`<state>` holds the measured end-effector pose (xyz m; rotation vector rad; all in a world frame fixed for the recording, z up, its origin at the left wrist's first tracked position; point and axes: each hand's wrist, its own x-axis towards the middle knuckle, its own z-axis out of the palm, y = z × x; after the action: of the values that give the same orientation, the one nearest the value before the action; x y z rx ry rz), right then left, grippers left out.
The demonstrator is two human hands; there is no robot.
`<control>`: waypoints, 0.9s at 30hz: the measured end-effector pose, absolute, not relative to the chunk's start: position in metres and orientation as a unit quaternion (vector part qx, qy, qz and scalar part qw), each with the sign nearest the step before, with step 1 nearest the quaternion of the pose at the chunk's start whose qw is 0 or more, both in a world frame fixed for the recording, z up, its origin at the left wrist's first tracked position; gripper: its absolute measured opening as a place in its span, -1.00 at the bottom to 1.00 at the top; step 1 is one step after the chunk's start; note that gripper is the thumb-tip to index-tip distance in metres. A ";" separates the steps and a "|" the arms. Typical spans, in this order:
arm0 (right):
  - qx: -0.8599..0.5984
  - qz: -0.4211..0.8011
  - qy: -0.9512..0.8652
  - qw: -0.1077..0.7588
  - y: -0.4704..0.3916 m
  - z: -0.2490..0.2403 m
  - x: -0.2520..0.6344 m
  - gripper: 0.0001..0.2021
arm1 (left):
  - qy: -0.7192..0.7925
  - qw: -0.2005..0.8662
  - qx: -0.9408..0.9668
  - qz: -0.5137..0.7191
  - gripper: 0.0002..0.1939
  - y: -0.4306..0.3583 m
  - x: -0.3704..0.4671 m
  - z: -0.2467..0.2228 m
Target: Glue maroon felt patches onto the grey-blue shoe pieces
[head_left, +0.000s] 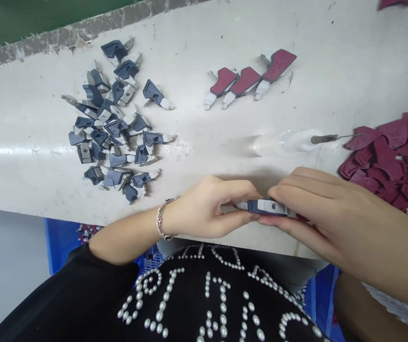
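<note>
Between my two hands, near the table's front edge, is a small blue-and-grey plastic part (266, 206) seen edge-on, with a round hole in its grey block. My left hand (213, 206) pinches its left end between thumb and fingers. At the other end my right hand (307, 204) is closed on the same part, and a bit of red shows along its lower side by the fingertips. How far the red piece extends is hidden by the fingers. Behind my hands lies a white bottle (285, 142) with a thin metal needle tip pointing right.
A heap of blue-and-grey parts (116, 128) lies on the left of the pale table (189, 42). Several red flat pieces (392, 161) are piled at the right. Three parts with red faces (248, 80) lie at the back. A blue crate (59, 242) stands below the edge.
</note>
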<state>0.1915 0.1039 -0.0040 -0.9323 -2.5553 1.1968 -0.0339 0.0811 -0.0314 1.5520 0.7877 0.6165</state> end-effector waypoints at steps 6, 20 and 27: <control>-0.296 0.389 -0.868 0.082 0.104 -0.001 0.194 -0.70 | 0.345 0.580 0.679 0.288 -0.88 0.079 -0.034 -0.034; -0.291 0.428 -0.851 0.090 0.102 -0.005 0.181 -0.68 | 0.365 0.559 0.712 0.217 -0.84 0.079 -0.033 -0.033; -0.341 0.447 -0.825 0.058 0.098 0.000 0.188 -0.59 | 0.326 0.766 0.523 0.181 -0.78 0.081 -0.033 -0.026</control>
<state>0.1876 0.0985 0.0001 -1.0345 -2.4999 1.3554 -0.0328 0.0810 -0.0261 1.1362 0.7075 0.3941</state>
